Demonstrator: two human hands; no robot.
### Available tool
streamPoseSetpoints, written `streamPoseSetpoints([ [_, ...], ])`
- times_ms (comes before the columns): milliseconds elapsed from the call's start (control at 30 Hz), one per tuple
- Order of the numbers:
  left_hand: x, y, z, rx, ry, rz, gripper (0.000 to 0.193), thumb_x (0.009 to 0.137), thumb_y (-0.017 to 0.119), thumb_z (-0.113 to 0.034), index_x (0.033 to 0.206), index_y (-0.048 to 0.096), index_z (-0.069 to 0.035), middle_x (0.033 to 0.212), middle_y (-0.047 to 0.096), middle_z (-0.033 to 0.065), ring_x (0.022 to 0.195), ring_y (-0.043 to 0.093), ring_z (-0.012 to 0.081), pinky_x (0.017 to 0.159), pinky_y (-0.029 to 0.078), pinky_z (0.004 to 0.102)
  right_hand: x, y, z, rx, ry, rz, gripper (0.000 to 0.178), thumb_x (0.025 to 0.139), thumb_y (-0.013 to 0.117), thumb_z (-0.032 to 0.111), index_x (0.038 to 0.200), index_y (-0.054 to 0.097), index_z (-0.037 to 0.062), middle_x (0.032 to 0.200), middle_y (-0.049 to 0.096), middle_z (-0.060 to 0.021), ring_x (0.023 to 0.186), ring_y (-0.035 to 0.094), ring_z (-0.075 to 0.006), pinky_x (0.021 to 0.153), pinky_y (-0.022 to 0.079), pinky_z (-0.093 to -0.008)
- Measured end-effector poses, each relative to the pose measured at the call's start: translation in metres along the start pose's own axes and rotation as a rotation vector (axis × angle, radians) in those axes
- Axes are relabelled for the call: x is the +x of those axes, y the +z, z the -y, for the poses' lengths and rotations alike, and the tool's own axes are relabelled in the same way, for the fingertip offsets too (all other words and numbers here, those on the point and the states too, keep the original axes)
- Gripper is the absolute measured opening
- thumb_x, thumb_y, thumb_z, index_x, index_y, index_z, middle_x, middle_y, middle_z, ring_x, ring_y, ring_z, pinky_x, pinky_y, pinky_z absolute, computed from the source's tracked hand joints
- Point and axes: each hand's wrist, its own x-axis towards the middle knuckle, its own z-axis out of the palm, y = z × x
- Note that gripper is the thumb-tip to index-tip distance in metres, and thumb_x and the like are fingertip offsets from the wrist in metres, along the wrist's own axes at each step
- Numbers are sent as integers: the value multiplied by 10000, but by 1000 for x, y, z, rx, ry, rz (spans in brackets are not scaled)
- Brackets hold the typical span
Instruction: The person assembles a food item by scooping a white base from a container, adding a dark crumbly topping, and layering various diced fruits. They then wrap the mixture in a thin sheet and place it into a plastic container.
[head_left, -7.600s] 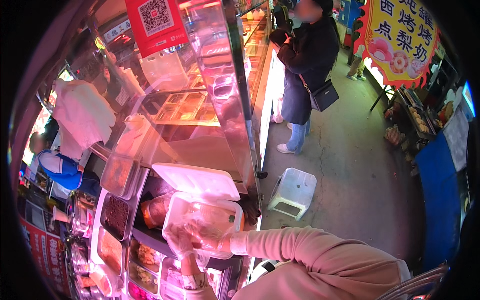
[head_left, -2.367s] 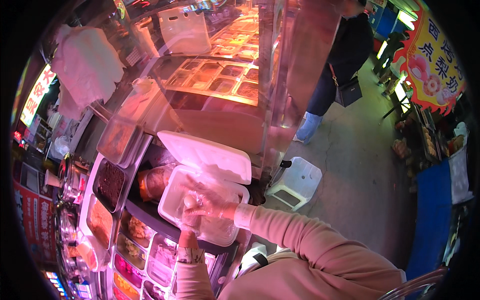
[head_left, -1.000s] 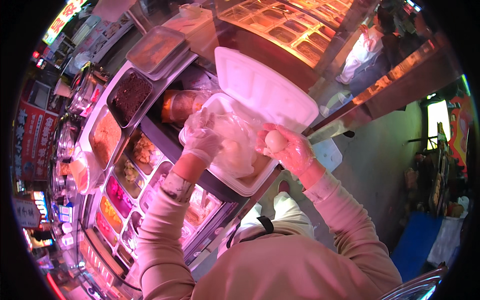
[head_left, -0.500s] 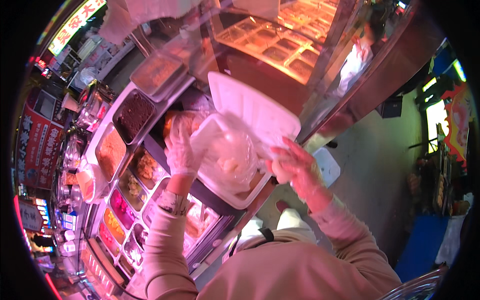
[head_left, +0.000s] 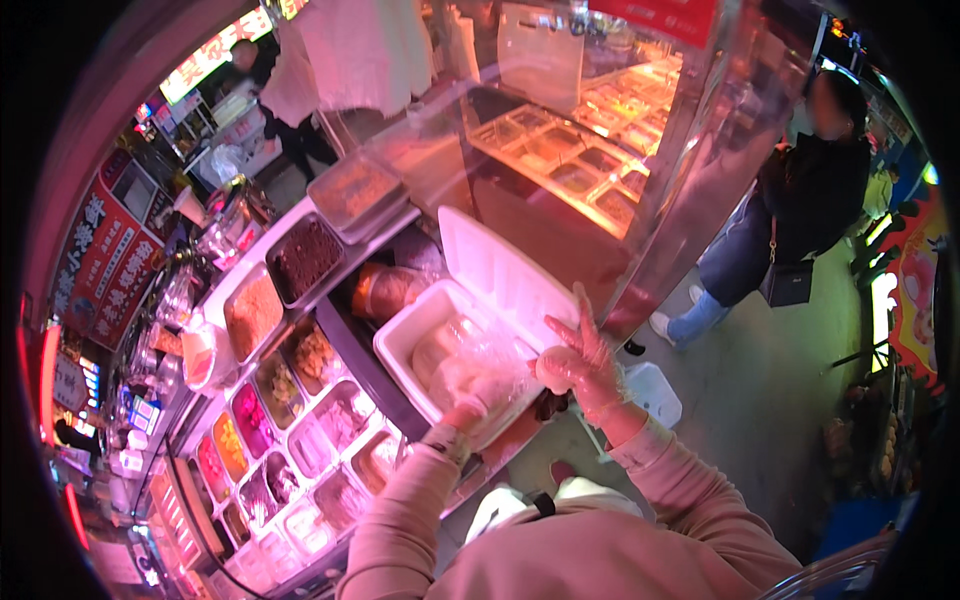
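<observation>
A white box point(head_left: 395, 345) stands in front of me with its white lid point(head_left: 510, 270) tipped back. Inside it lies a crumpled clear plastic bag point(head_left: 475, 350) around pale, soft-looking contents. My left hand point(head_left: 470, 392), gloved in clear plastic, reaches into the box; its fingers are lost among the bag's folds. Just past the box's right edge is my right hand point(head_left: 590, 375), also in a clear glove. Its thumb and lower fingers hold a pale round lump point(head_left: 554, 368), perhaps dough, while another finger points upward.
Left of the box is a counter of metal trays with toppings point(head_left: 310, 360), including a dark crumbly filling point(head_left: 305, 262). An orange-labelled jar point(head_left: 385, 290) sits behind the box. Beyond is a glass-fronted, lit food case point(head_left: 570, 150). A person in dark clothes point(head_left: 815, 190) stands at the right.
My left hand has gone from the box's far left side down into the bag. The bag's top has sunk lower. My right hand keeps the lump, one finger now raised.
</observation>
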Motion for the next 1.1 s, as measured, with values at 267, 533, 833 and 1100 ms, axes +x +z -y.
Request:
streamPoseSetpoints([
  [267, 5, 20, -72, -391, -42, -640, 452, 1044, 543, -354, 1352, 548, -23, 1188, 679, 192, 1017, 684, 330, 921, 541, 465, -28, -35, 0, 86, 231, 248, 986, 888, 627, -56, 1666, 90, 225, 1666, 284, -140, 1227, 591, -207, 1006, 505, -361],
  [533, -77, -16, -92, -704, 168, -906, 715, 1000, 659, -293, 1544, 309, 12, 1457, 494, 165, 1325, 505, 258, 1121, 402, 381, -52, -26, -10, -58, 298, 575, 525, 995, 569, -12, 1509, 472, 31, 1390, 634, -135, 1071, 702, -240, 986, 529, -366],
  [833, -123, 51, -190, -791, 534, -319, 706, 1040, 528, -207, 1617, 173, -10, 1592, 364, 248, 1510, 314, 351, 1248, 221, 486, -33, 65, 7, -521, -691, 285, 530, 990, 593, -17, 1497, 499, 106, 1546, 493, -139, 1409, 507, -280, 1137, 427, -366],
  [1100, -134, 66, -239, -892, 344, -2, 863, 887, 798, -247, 1553, 314, 9, 1449, 532, 172, 1281, 570, 296, 1135, 415, 435, -46, 64, 47, -902, -1188, 36, 569, 933, 645, 193, 1473, 521, 66, 1583, 405, -227, 1493, 382, -370, 1162, 119, -757],
])
